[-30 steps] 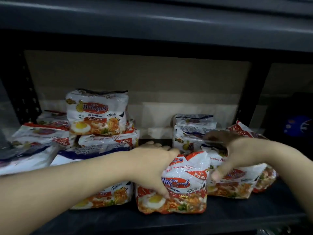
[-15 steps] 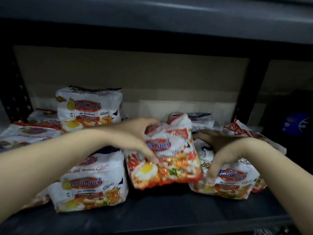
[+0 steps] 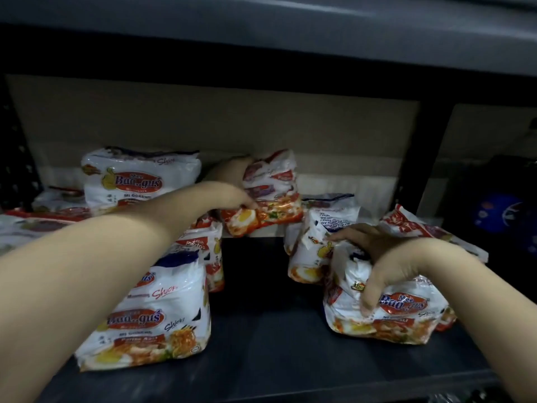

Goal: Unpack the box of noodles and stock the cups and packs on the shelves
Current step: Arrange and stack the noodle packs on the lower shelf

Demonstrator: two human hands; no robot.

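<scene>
Head view, dark shelf board (image 3: 261, 338) in the foreground. Near, at 7 o'clock: a white Mee Bagus multipack (image 3: 154, 321) stands upright on the board under the left forearm, with a second pack (image 3: 207, 251) just behind it. Near, at 4 o'clock: right hand (image 3: 386, 266) lies over the top of a white multipack (image 3: 389, 312), thumb curled down its front face and fingers spread across its top, gripping it; the pack sits on the board. Just behind it, at 3 o'clock, a pack with its back label showing (image 3: 322, 234) and a red-and-white pack (image 3: 418, 228) leaning to the right. Further back, at 12 o'clock: left hand (image 3: 232, 184) reaches deep and grips a red-orange noodle pack (image 3: 270, 196) by its left edge, fingers wrapped behind and thumb in front; the pack is upright at the rear of the shelf, near the cardboard backing (image 3: 203, 120). At 10 o'clock, an upright white pack (image 3: 136, 178) stands on flat-lying packs (image 3: 37, 222)
</scene>
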